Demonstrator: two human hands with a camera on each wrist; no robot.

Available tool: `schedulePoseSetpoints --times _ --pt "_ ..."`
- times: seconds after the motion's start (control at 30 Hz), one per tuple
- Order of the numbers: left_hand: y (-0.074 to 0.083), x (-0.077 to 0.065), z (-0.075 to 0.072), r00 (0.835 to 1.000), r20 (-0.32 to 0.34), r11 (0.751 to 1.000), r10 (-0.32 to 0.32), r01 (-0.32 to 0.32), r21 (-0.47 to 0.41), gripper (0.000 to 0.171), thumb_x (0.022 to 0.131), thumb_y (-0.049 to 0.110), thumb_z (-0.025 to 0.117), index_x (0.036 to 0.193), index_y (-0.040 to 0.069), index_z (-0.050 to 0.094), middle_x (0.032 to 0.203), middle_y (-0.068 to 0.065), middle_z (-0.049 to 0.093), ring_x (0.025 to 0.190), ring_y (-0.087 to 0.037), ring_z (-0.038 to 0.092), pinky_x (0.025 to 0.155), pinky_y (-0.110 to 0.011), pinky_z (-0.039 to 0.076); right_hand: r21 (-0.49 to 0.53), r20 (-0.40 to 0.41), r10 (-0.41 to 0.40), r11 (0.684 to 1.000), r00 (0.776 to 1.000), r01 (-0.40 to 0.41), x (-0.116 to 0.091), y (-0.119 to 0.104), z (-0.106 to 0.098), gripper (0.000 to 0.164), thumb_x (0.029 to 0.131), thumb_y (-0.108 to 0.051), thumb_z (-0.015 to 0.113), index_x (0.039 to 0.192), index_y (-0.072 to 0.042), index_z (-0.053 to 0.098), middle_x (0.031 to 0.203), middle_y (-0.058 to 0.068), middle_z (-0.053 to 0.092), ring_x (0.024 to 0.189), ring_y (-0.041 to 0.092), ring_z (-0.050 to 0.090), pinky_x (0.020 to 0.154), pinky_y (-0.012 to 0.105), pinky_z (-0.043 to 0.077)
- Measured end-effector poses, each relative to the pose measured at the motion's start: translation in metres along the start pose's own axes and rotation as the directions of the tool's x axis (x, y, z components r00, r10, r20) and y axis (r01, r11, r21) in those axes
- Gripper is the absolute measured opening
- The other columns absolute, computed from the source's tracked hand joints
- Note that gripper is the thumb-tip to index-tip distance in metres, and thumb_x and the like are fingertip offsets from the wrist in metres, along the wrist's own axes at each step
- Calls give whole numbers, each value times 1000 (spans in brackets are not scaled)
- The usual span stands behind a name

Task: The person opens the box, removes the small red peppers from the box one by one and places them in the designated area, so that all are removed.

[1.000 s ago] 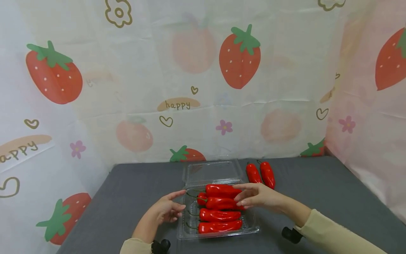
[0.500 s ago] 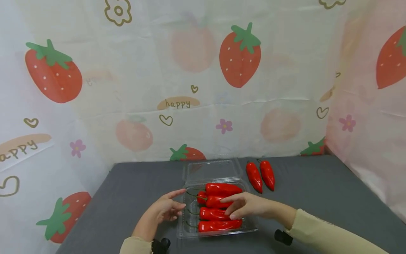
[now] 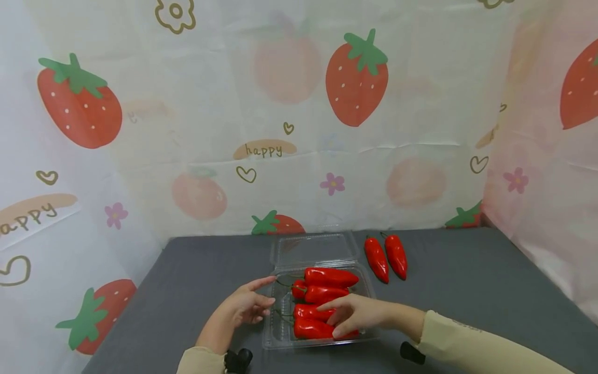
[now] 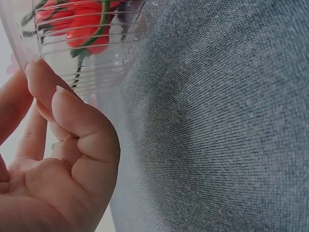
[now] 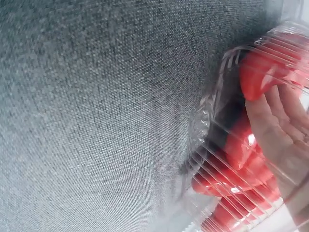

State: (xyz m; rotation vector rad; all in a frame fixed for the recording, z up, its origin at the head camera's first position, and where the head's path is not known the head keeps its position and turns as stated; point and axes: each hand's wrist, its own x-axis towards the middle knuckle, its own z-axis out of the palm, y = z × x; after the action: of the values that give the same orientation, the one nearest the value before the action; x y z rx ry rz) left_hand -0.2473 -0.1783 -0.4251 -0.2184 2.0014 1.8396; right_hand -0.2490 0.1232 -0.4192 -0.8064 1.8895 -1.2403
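Five or so red peppers lie crosswise in the clear tray, probably to nest side by side. Fingers loosely parted, the right hand touches the nearest ones without gripping, while the relaxed left hand touches the left rim (steadying it, I'd guess); two loose peppers lie beside the open lid.

Strawberry-print sheets wall this table into a booth.
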Motion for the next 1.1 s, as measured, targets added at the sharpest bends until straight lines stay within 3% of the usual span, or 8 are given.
schedulePoseSetpoints --times 0.4,0.6,0.8,1.1 --pt "-1 0 -1 1000 -6 1000 1 -1 -7 62 92 -3 60 149 6 37 67 -1 52 52 -8 52 49 -21 40 -64 39 49 997 998 -47 5 0 3 53 95 -15 62 144 -4 47 135 15 53 122 29 51 98 43 44" --pt "-2 0 -1 1000 1 1000 -1 1 -12 62 92 -2 60 149 6 37 68 -1 52 52 -8 53 50 -21 41 -103 50 43 994 998 -37 8 4 5 53 94 -19 64 144 -9 49 139 11 51 124 27 50 99 40 43" --pt "-1 0 0 1000 6 1000 -2 2 -8 62 92 -2 60 149 7 38 68 -1 52 53 -9 53 50 -21 41 -59 61 34 998 998 -30 9 5 5 55 93 -14 65 144 -8 48 140 8 48 122 25 46 100 41 40" --pt "-1 0 1 1000 -2 1000 2 -2 -3 62 92 -2 61 149 7 39 68 -1 52 53 -9 52 50 -21 41 12 43 1 1000 999 -1 9 6 6 56 90 -12 68 143 -8 49 126 5 52 111 23 45 88 36 44"
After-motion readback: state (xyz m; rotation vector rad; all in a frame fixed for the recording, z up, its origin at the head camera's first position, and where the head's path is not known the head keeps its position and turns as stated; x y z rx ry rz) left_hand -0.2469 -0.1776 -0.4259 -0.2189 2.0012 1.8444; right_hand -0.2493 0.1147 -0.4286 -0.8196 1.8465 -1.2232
